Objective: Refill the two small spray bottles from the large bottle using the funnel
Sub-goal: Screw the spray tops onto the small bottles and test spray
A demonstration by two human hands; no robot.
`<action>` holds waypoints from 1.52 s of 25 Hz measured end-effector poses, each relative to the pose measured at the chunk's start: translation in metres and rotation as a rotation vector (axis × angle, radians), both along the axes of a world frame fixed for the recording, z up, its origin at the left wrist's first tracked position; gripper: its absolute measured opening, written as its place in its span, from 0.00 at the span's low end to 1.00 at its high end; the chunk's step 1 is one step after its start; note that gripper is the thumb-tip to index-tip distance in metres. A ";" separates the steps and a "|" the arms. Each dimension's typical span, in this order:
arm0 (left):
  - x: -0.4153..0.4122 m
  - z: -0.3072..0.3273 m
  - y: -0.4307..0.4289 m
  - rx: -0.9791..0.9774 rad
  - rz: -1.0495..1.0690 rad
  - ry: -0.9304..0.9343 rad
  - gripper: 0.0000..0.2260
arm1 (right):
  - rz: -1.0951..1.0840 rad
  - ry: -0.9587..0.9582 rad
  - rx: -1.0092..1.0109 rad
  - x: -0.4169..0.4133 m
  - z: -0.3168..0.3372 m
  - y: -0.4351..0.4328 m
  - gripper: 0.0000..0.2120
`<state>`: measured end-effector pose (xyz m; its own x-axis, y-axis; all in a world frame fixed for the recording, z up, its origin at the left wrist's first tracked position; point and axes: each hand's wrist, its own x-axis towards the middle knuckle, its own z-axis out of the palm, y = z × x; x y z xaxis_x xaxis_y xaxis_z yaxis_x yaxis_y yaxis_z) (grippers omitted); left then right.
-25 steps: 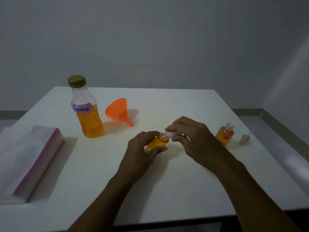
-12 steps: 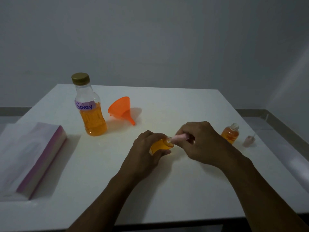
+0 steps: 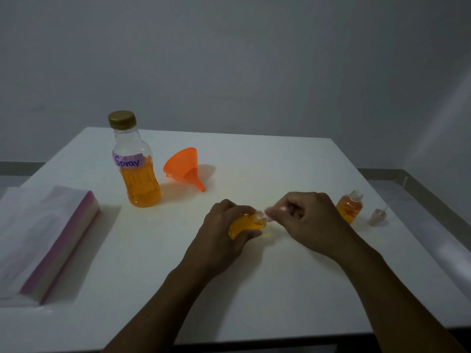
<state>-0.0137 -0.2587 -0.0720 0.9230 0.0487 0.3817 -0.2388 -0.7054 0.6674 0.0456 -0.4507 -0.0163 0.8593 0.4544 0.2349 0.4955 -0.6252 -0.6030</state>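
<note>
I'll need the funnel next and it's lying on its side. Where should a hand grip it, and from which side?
Probably take the funnel by its wide cone rim, coming from above. It lies tipped, mouth facing left toward the large bottle, thin spout pointing right and toward you; the rim is the broadest raised part.

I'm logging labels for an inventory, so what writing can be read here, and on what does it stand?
"Spray." handwritten on the purple paper label stuck on the large bottle.
No writing shows on the funnel, the open small bottle or the tissue pack.
</note>
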 end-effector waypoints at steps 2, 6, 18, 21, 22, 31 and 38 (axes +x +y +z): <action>-0.002 0.001 0.001 -0.010 0.012 -0.016 0.18 | -0.070 0.045 -0.053 0.003 -0.002 0.003 0.26; -0.002 0.004 0.002 -0.003 0.033 -0.024 0.19 | 0.064 0.122 0.064 -0.002 0.003 -0.001 0.18; -0.003 0.008 0.004 0.022 -0.003 -0.023 0.18 | 0.093 0.076 0.038 0.004 -0.005 0.003 0.09; -0.007 0.012 0.000 0.027 -0.017 -0.024 0.16 | 0.018 0.011 -0.049 0.004 -0.009 0.011 0.19; -0.009 0.013 -0.001 0.034 -0.014 -0.043 0.15 | 0.004 0.009 -0.071 0.004 -0.009 0.014 0.23; -0.006 0.008 0.001 0.162 0.001 -0.194 0.15 | -0.115 0.301 0.025 -0.005 0.001 0.032 0.20; -0.003 0.004 0.010 -0.204 0.124 0.056 0.18 | -0.194 0.198 0.206 -0.014 0.018 -0.001 0.18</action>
<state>-0.0165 -0.2488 -0.0682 0.9246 0.2337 0.3007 -0.1171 -0.5767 0.8085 0.0318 -0.4512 0.0012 0.9630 0.2389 0.1250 0.2404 -0.5511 -0.7990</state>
